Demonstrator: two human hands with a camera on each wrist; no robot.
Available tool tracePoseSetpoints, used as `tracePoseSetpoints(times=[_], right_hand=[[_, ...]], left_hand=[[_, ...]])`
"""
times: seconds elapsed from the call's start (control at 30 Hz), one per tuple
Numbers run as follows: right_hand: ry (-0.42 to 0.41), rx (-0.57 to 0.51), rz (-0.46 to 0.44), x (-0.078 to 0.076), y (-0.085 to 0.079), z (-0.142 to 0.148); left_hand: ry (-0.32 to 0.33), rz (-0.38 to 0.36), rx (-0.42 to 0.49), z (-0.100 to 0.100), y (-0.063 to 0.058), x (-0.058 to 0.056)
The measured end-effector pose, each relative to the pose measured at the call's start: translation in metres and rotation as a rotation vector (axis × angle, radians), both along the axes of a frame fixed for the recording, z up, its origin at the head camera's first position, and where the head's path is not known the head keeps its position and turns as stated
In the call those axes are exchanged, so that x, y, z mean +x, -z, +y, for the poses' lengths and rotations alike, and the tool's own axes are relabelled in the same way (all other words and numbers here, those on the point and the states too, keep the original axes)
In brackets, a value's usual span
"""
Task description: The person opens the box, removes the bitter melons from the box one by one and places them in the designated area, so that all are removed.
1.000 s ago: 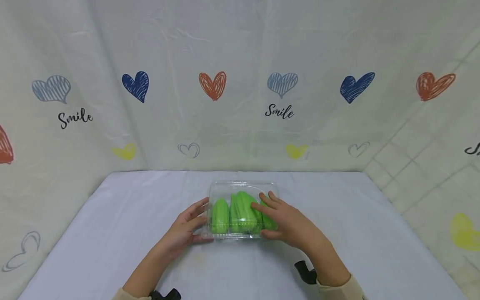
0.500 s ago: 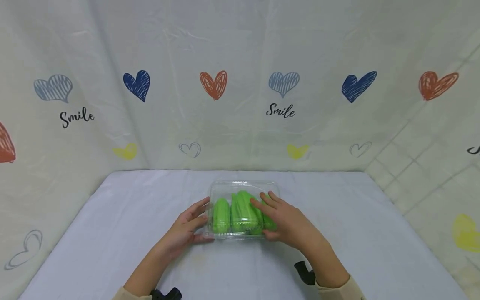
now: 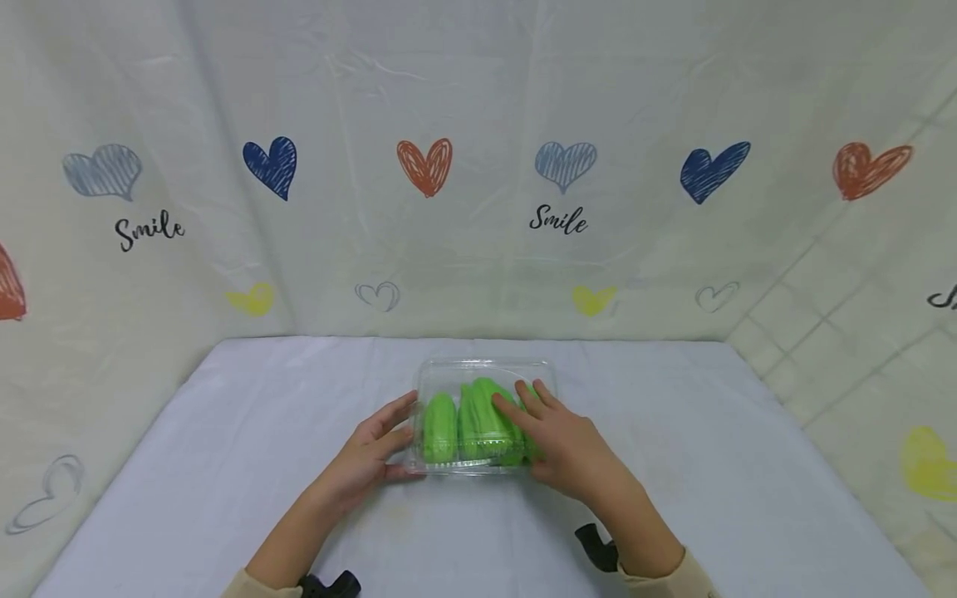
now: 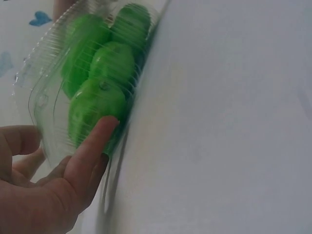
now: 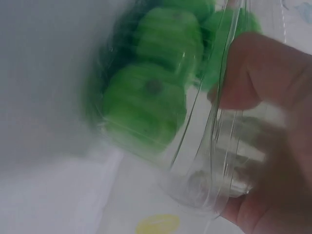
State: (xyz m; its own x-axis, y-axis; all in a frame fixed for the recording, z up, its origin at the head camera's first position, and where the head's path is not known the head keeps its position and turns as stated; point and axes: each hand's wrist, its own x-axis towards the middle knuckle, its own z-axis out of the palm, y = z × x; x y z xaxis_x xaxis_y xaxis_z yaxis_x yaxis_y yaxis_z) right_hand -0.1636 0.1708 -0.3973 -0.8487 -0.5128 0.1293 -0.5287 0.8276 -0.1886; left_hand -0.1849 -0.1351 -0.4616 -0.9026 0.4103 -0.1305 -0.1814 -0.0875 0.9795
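A clear plastic clamshell box [image 3: 486,370] sits on the white-covered table, its lid lying over several bright green cucumber-like vegetables [image 3: 440,428]. My left hand [image 3: 366,455] holds the box's left end. In the left wrist view its thumb [image 4: 92,151] runs along the near wall and the other fingers lie at the end. Over the right part of the lid, my right hand [image 3: 564,440] rests with spread fingers, covering the vegetables there. The right wrist view shows a digit [image 5: 246,73] bent at the rim, with more fingers behind the clear plastic.
White cloth [image 3: 710,465] covers the table on both sides of the box. A pale curtain [image 3: 478,75] printed with hearts and "Smile" stands behind and at the sides. Black curved pieces [image 3: 598,548] show beside the wrists.
My right hand has shifted slightly left across the lid. The left hand and the box have stayed in place.
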Motion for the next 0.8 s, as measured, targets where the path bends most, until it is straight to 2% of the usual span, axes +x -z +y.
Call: tracePoseSetpoints(times=[0.2, 0.43, 0.67, 0.8], right_hand=[[0.020, 0.040, 0.094, 0.0026, 0.0040, -0.0063], [-0.041, 0.064, 0.224, 0.0037, 0.0059, -0.0086], [-0.056, 0.084, 0.235, 0.0025, 0.0064, -0.0066], [-0.072, 0.069, 0.277, 0.0009, 0.0076, -0.0049]], left_hand=[[0.000, -0.004, -0.004, -0.0004, -0.0002, 0.0002], [0.003, -0.015, 0.001, -0.0009, -0.0022, 0.0004], [0.004, -0.003, 0.011, -0.0002, -0.0025, 0.0013], [-0.022, 0.046, -0.040, 0.0041, -0.0020, 0.0012]])
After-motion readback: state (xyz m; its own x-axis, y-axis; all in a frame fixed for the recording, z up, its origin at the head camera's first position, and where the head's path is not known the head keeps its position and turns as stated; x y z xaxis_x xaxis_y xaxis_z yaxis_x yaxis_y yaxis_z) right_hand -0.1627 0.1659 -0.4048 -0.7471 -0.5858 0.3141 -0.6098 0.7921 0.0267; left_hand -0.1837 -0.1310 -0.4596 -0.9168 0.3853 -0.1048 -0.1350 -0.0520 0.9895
